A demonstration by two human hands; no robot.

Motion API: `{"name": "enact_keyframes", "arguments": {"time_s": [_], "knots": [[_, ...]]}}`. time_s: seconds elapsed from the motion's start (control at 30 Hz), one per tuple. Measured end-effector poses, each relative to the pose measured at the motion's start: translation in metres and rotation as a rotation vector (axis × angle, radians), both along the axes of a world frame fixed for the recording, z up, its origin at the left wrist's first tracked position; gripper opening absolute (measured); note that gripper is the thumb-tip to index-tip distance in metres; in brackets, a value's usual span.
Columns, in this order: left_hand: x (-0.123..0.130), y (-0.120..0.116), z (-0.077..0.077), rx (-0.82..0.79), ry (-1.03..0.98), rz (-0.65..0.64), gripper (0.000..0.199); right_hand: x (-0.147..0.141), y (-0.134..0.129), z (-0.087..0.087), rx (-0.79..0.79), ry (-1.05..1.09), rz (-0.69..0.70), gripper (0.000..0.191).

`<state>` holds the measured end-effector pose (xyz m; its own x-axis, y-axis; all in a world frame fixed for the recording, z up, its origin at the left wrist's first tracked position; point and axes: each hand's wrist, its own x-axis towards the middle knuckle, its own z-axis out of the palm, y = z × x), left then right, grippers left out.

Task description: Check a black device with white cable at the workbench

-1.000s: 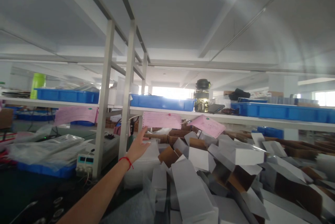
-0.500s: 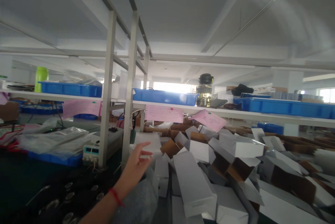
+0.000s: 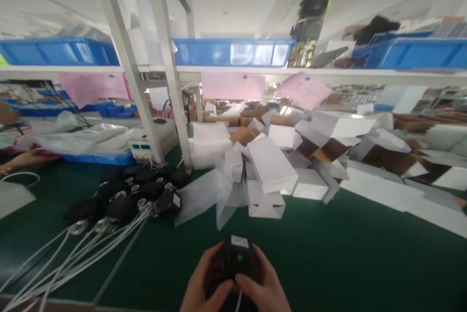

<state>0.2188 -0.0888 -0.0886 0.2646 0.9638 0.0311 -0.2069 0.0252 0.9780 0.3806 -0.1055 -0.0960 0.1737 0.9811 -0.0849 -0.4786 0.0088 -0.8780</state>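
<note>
Both hands, the left point(image 3: 202, 280) and the right point(image 3: 268, 285), were closed round a black device point(image 3: 239, 259), their fingers curled along its two sides and their thumbs nearly meeting on its near face. The device was dark and blocky, with a pale label on top, a small green spot below that, and a thin white cord point(image 3: 239, 300) emerging beneath the thumbs.

Left of the grip and farther off lay a heap of black units point(image 3: 122, 207) with shiny, round metal fittings point(image 3: 78, 227); slender white cables point(image 3: 140, 220) trailed from them toward the near table edge point(image 3: 69, 306). Between that heap and the boxes, ahead and to the left, sprawled crinkled, translucent bubble wrap point(image 3: 204, 193).

Straight ahead, well apart from the hands, a jumble of white cardboard boxes point(image 3: 272, 164) began, crisp-cornered, some flaps open on brown insides. Smooth green tabletop point(image 3: 328, 253) separated the grip from their nearest edges and stretched widely to its right. Beyond and above ran a white shelf point(image 3: 189, 76).
</note>
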Motion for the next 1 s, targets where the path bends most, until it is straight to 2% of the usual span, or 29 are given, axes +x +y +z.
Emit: {"name": "enact_keyframes", "arguments": {"time_s": [0.13, 0.23, 0.37, 0.47, 0.57, 0.67, 0.8, 0.87, 1.0], "knots": [[0.009, -0.028, 0.009, -0.087, 0.001, 0.172, 0.058, -0.012, -0.019, -0.001, -0.118, 0.056, 0.004, 0.07], [0.01, -0.042, 0.01, -0.106, -0.011, 0.228, 0.06, -0.018, -0.032, 0.001, -0.139, 0.105, 0.015, 0.072], [0.006, -0.05, 0.016, -0.111, -0.018, 0.258, 0.062, -0.02, -0.04, 0.005, -0.085, 0.093, 0.013, 0.069], [0.001, -0.051, 0.023, -0.132, -0.013, 0.206, 0.059, -0.021, -0.043, 0.005, -0.042, 0.109, 0.012, 0.069], [-0.003, -0.054, 0.03, -0.152, 0.007, 0.126, 0.059, -0.022, -0.045, 0.005, 0.042, 0.161, -0.034, 0.079], [-0.004, -0.056, 0.034, -0.141, 0.019, 0.15, 0.057, -0.02, -0.046, 0.009, 0.057, 0.128, -0.041, 0.087], [-0.008, -0.055, 0.031, -0.138, 0.098, 0.065, 0.046, -0.013, -0.043, 0.016, -0.041, 0.098, -0.04, 0.077], [-0.011, -0.054, 0.026, -0.122, 0.121, 0.05, 0.044, -0.011, -0.041, 0.019, -0.042, 0.103, -0.048, 0.079], [-0.013, -0.057, 0.025, -0.05, 0.115, 0.03, 0.057, -0.012, -0.044, 0.025, 0.061, 0.016, 0.01, 0.082]]}}
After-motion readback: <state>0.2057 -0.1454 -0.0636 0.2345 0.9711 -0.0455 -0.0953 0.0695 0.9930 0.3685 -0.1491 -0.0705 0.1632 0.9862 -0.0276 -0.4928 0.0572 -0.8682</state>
